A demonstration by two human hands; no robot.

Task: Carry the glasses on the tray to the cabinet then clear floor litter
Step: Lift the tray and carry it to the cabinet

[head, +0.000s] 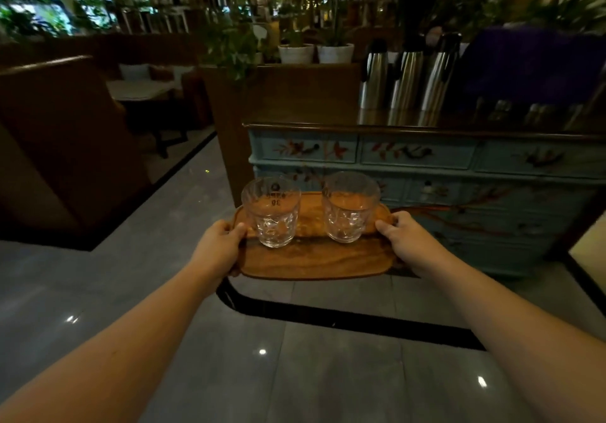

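1. Head view: wooden tray, held level above grey floor, in front of blue painted cabinet.
2. Left hand clenched on tray's left edge, thumb on top; right hand grasping right edge likewise.
3. Left glass & right glass: clear, upright, empty, side by side on tray, apart.
4. Cabinet top: 3 steel jugs, near back.
5. Beyond: 2 white plant pots.

Restaurant or café: booth seating, dining table, steel thermos jugs on painted sideboard, potted plants.
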